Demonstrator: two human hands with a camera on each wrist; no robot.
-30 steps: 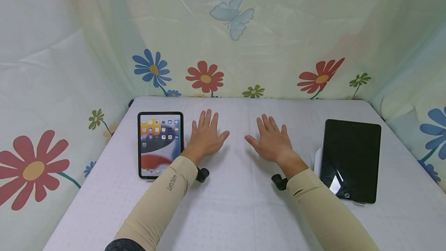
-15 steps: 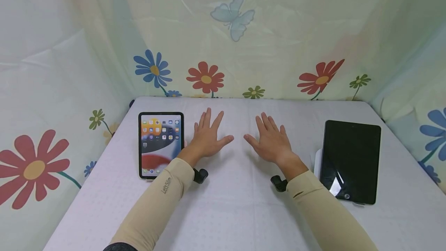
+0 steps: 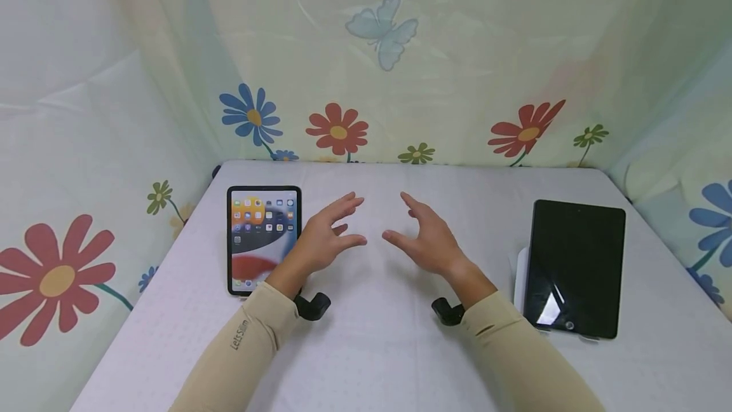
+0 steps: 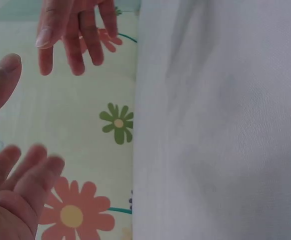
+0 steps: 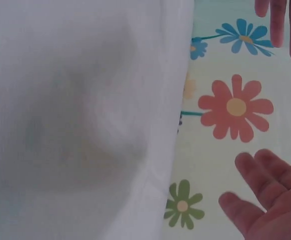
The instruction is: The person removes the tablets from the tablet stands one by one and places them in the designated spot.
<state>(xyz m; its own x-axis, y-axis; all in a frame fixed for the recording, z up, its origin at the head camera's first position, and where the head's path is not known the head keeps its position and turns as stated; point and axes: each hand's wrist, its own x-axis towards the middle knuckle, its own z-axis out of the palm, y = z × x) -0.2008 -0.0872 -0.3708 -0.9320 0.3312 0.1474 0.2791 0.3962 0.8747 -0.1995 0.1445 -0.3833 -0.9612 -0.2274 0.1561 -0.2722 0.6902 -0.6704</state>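
We see the lit tablet point(image 3: 260, 221) on the table point(image 3: 400, 367), at nine o'clock from the gap between the hands. The left hand point(image 3: 319, 241) is just at its three o'clock, and that wrist hides the five o'clock corner from the head view; we cannot tell whether they touch. Both hands are raised, palms turned inward, fingers slightly apart and a little bent, thumbs held away from them. The right hand point(image 3: 431, 243) is well apart from the dark tablet point(image 3: 576, 266), at three o'clock from the gap. At that tablet's nine o'clock edge we see a white object point(image 3: 521, 278), mostly hidden. A black device point(image 3: 312, 306) sits at the left wrist. The left sleeve point(image 3: 229, 355) enters from eight o'clock, the right sleeve point(image 3: 532, 355) from four. At twelve o'clock hangs a flowered curtain point(image 3: 469, 49).
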